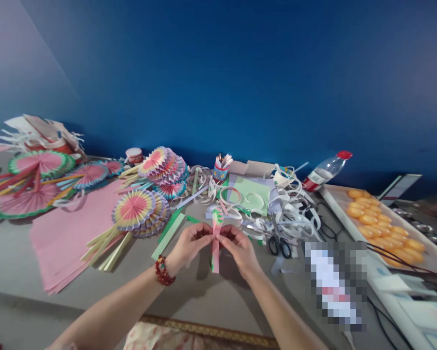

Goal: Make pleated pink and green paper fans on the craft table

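Between my two hands, above the front of the table, is a folded strip of pink and green paper [216, 255], held upright. My left hand [192, 243] pinches it from the left, and a red beaded bracelet [163, 270] is on that wrist. From the other side my right hand [238, 249] pinches the same strip, thumbs nearly meeting at its middle. The strip's upper end shows green and white patches; its lower end is plain pink with a green edge. Just left of my hands lie a pale green paper strip [168, 236] and a darker green one. Black-handled scissors [278, 246] lie to the right.
Finished pleated paper fans [134, 210] and pink sheets [68, 238] cover the left. Behind are a decorated cup [221, 171] of sticks and curled paper scraps [291, 218]. A leaning plastic bottle [325, 171], a tray of orange pieces [378, 226] and cables are at right.
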`<action>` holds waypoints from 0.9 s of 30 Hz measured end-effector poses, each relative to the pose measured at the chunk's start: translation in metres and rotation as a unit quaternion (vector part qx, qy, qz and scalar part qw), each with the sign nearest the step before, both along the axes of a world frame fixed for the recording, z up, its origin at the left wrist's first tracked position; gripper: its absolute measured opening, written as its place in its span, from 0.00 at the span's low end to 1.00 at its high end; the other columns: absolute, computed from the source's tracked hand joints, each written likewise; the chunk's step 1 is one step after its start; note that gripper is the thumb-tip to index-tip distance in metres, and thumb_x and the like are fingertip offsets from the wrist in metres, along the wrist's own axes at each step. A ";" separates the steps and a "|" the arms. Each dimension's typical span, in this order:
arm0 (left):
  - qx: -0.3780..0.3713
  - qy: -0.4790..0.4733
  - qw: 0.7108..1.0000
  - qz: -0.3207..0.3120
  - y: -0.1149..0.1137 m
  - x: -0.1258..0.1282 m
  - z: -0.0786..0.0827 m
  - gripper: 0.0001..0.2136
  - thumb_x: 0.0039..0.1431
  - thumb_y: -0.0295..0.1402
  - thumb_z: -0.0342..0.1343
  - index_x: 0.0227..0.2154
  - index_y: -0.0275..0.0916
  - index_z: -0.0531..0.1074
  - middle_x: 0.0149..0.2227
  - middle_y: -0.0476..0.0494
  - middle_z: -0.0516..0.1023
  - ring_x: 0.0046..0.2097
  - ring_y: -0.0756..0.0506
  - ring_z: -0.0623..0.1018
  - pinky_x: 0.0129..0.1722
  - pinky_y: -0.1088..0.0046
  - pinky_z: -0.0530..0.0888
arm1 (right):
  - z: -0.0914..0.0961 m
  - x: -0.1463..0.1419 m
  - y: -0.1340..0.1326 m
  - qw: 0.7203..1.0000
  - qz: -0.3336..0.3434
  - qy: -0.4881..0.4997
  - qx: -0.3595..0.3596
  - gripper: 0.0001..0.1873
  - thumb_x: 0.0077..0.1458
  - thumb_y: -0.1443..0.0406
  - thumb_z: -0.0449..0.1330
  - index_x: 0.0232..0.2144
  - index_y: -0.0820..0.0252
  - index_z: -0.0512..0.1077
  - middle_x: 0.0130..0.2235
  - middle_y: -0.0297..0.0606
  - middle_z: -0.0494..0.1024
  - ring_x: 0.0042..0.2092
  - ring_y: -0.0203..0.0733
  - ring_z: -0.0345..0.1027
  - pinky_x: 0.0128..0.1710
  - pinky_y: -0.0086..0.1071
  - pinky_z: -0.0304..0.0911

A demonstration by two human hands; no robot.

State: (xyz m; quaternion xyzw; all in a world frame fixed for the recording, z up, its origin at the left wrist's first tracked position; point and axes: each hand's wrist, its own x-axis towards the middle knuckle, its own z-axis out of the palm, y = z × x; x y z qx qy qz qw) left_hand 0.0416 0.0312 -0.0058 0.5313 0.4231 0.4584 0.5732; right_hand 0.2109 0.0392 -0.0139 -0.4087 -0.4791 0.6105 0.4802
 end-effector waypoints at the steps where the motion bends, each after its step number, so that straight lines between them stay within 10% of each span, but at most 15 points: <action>1: -0.005 -0.006 1.000 0.002 0.000 0.000 0.000 0.13 0.56 0.41 0.61 0.33 0.35 0.73 0.30 0.47 0.75 0.33 0.49 0.74 0.35 0.74 0.69 | 0.000 0.000 0.000 1.000 0.004 -0.002 -0.008 0.12 0.48 0.58 0.69 0.31 0.58 0.76 0.31 0.33 0.78 0.34 0.39 0.70 0.36 0.30 0.65; 27: 0.043 0.046 0.998 -0.011 -0.006 -0.003 0.001 0.07 0.61 0.34 0.56 0.36 0.35 0.73 0.32 0.45 0.77 0.35 0.47 0.76 0.36 0.74 0.70 | -0.006 -0.002 -0.005 0.999 -0.002 -0.001 0.032 0.07 0.50 0.61 0.67 0.31 0.56 0.74 0.30 0.32 0.76 0.32 0.36 0.68 0.33 0.28 0.65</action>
